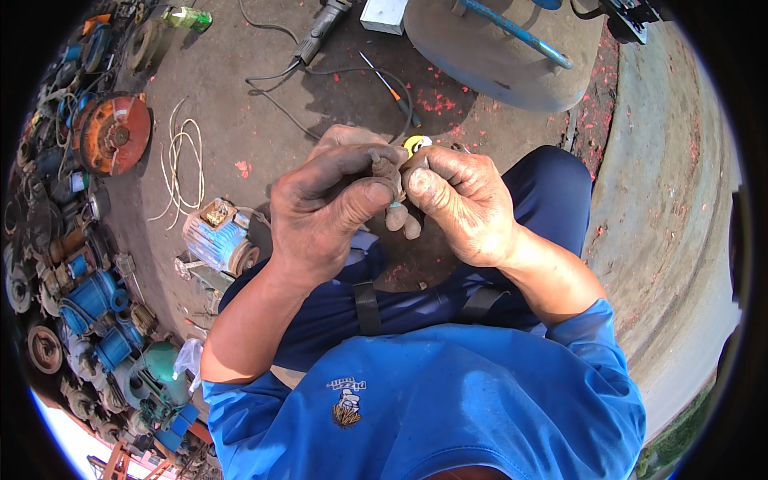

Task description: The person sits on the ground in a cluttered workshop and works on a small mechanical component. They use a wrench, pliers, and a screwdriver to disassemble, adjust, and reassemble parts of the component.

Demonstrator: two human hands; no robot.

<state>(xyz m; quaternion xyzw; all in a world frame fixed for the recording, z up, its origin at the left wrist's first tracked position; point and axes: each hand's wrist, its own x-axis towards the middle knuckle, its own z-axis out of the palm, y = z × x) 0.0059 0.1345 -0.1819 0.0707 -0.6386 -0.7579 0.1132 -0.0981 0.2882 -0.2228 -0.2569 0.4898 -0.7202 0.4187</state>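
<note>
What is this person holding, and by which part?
A small brown piece, apparently pinched in the left hand between thumb and fingers, with the right hand close beside it; which part is gripped cannot be told.

Small part (386,170): rough, matt, caked with grime; base material unclear.
Ground (216,88): dull, stained, gritty, flecked with matt red scraps.
Motor (216,236): blue-painted ribbed metal, scuffed, near the ground's left edge.
Wheel (120,134): orange-red painted metal, dusty and worn, along that same edge.
Bottle (190,18): glossy, see-through green plastic, toward the ground's far left corner.
Screwdriver (389,86): smooth, shiny metal shaft; plastic-looking handle.
Bar (520,34): blue-painted, scratched.
Bag (189,360): thin, crinkled, translucent plastic.
Shirt (480,392): matt blue cloth, softly creased.
</note>
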